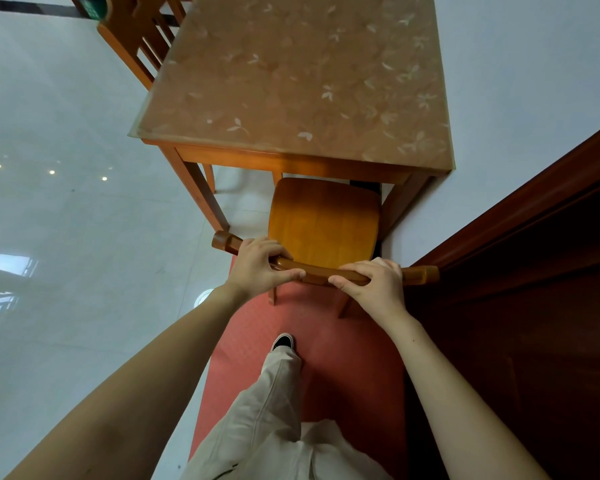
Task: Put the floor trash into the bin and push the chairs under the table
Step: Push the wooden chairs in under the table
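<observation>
Now both hands grip the curved top rail of the orange wooden chair [323, 220], fingers curled over it: left hand [260, 268] towards the rail's left end, right hand [374, 282] towards its right. The seat's front reaches the near edge of the wooden table with the leaf-patterned cover [291, 81] (most of the seat shows). A second slatted wooden chair [136, 39] stands at the table's far left edge.

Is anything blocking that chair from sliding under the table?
Nothing visible. The chair, held by left hand and right hand, has its seat front at the table, between the legs, with bare floor there.
</observation>
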